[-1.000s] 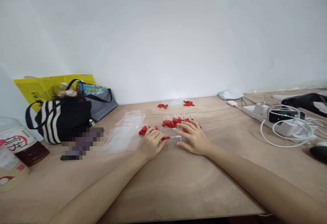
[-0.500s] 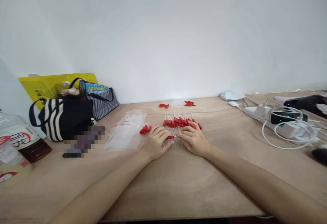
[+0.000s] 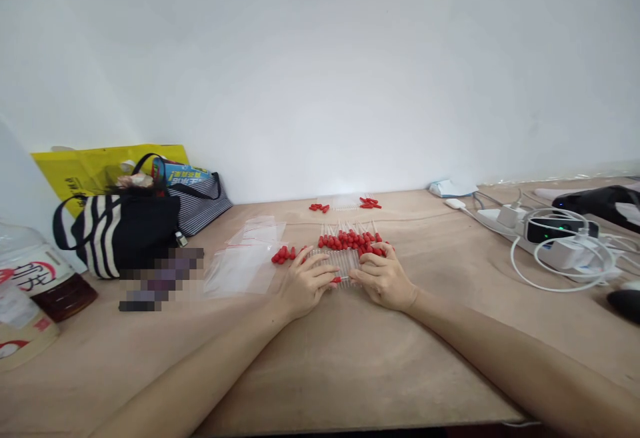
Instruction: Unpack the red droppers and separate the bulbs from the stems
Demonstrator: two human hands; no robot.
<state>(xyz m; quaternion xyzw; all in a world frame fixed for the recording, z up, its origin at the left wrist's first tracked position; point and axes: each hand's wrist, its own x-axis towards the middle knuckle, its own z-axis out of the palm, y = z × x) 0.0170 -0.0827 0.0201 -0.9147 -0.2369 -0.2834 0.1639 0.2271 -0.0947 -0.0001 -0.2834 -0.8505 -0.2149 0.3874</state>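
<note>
My left hand (image 3: pixel 306 285) is closed, thumb and fingertips pinching a red rubber bulb (image 3: pixel 336 280). Facing it, my right hand (image 3: pixel 386 279) pinches a thin clear dropper tube (image 3: pixel 345 279), whose end meets the bulb; how far it goes in is too small to tell. Under and between both hands lies a row of clear tubes (image 3: pixel 340 261) side by side. Just beyond is a pile of droppers with red bulbs (image 3: pixel 350 239), bulbs towards me. Loose red bulbs (image 3: pixel 283 255) lie beyond my left hand.
Clear zip bags (image 3: pixel 245 261) lie to the left. Farther left are a blurred dark object (image 3: pixel 167 278), a black striped bag (image 3: pixel 130 231) and a large bottle (image 3: pixel 55 278). More red bulbs (image 3: pixel 370 203) lie near the wall. A power strip with white cables (image 3: pixel 565 251) is at right.
My hands have moved slightly nearer to me, and my right fingers have curled in more. The bulb between the hands now shows less, with the tube visible beside it.
</note>
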